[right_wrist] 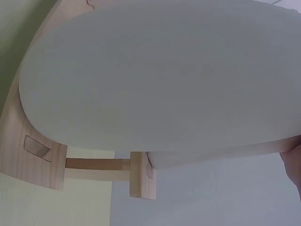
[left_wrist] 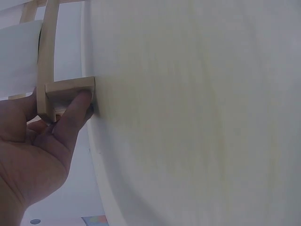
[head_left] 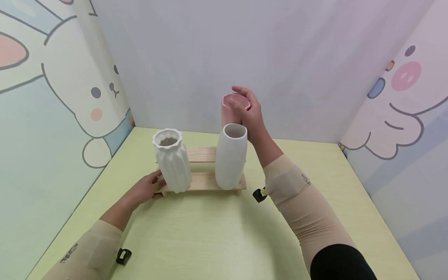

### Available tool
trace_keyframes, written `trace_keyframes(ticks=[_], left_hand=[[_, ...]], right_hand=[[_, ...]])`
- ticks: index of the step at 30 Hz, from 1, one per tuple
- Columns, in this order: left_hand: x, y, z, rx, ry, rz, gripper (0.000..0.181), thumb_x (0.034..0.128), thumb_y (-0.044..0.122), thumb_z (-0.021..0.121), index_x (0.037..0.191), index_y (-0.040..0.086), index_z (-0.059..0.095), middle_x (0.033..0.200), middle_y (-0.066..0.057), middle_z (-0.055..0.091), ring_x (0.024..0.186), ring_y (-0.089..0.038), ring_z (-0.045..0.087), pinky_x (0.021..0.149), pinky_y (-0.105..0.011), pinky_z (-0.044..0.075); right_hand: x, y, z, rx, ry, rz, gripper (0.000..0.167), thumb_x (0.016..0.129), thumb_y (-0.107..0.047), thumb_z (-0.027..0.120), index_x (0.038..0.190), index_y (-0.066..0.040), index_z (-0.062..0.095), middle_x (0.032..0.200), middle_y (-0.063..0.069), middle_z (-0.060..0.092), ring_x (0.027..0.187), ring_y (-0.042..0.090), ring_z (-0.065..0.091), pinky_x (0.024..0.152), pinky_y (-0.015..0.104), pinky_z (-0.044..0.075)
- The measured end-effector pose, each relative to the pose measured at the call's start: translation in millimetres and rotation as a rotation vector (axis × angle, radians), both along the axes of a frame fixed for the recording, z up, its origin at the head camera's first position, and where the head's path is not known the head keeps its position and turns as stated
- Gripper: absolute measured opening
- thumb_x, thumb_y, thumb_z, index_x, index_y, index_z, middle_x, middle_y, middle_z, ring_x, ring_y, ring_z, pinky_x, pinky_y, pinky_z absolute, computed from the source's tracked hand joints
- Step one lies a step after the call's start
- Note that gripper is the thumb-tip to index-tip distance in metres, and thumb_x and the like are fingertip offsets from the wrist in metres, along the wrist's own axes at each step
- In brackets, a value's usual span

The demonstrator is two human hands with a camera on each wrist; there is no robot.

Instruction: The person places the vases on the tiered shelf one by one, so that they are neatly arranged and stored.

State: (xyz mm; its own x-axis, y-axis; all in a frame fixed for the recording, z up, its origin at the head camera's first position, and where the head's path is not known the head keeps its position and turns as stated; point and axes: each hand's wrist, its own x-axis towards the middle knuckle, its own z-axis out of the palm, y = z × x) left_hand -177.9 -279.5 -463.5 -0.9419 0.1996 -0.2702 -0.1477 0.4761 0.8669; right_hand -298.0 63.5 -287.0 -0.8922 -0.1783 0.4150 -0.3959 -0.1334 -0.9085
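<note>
A two-step wooden stand (head_left: 203, 181) carries three vases. My left hand (head_left: 148, 188) grips the left end of its lower step; in the left wrist view, fingers (left_wrist: 75, 110) reach under the wooden step (left_wrist: 70, 85). On that step stand a white fluted vase (head_left: 174, 163) at left and a smooth white vase (head_left: 231, 159) at right. Behind the smooth one, my right hand (head_left: 251, 114) holds a pink vase (head_left: 227, 114) near its rim, with the thumb over its mouth. The smooth vase hides the pink vase's base and fills most of the right wrist view.
The stand sits on a pale yellow-green table (head_left: 196, 237) toward the back. A plain grey-white wall (head_left: 175, 70) rises close behind it. Printed cartoon panels (head_left: 70, 97) flank both sides. A black strap piece (head_left: 259, 195) hangs at each forearm.
</note>
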Motion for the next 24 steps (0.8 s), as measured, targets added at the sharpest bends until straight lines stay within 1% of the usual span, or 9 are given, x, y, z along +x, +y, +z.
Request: trace_keyframes(ticks=[6, 13, 21, 24], left_hand=[[0.7, 0.1, 0.1, 0.008, 0.001, -0.003, 0.06, 0.1053, 0.036, 0.045, 0.158, 0.02, 0.022, 0.138, -0.024, 0.051, 0.117, -0.031, 0.06, 0.083, -0.036, 0.059], [1.3, -0.4, 0.9, 0.005, 0.007, 0.001, 0.059, 0.1053, 0.036, 0.045, 0.158, 0.02, 0.022, 0.139, -0.024, 0.051, 0.118, -0.031, 0.059, 0.083, -0.036, 0.059], [2.4, 0.0, 2.4, 0.021, -0.002, -0.004, 0.062, 0.1044, 0.038, 0.047, 0.158, 0.021, 0.021, 0.14, -0.024, 0.05, 0.117, -0.031, 0.06, 0.085, -0.037, 0.059], [2.8, -0.1, 3.2, 0.021, -0.001, -0.008, 0.061, 0.1047, 0.037, 0.046, 0.158, 0.021, 0.022, 0.139, -0.024, 0.05, 0.116, -0.031, 0.06, 0.085, -0.037, 0.059]], right_hand=[[-2.2, 0.8, -2.0, 0.01, -0.003, 0.015, 0.05, 0.085, -0.041, 0.07, 0.131, -0.027, 0.055, 0.124, 0.009, 0.06, 0.097, 0.027, 0.061, 0.068, 0.03, 0.058], [-5.3, -1.8, -0.4, 0.004, -0.049, 0.043, 0.05, 0.086, -0.041, 0.069, 0.131, -0.027, 0.054, 0.123, 0.009, 0.059, 0.096, 0.027, 0.061, 0.071, 0.03, 0.057], [-8.8, -4.1, -0.1, 0.062, -0.073, 0.046, 0.055, 0.088, -0.047, 0.066, 0.134, -0.023, 0.05, 0.122, 0.009, 0.06, 0.097, 0.026, 0.061, 0.072, 0.03, 0.056], [-9.8, -4.4, 0.5, 0.077, -0.081, 0.042, 0.054, 0.088, -0.048, 0.066, 0.133, -0.024, 0.05, 0.122, 0.009, 0.059, 0.098, 0.026, 0.061, 0.072, 0.03, 0.056]])
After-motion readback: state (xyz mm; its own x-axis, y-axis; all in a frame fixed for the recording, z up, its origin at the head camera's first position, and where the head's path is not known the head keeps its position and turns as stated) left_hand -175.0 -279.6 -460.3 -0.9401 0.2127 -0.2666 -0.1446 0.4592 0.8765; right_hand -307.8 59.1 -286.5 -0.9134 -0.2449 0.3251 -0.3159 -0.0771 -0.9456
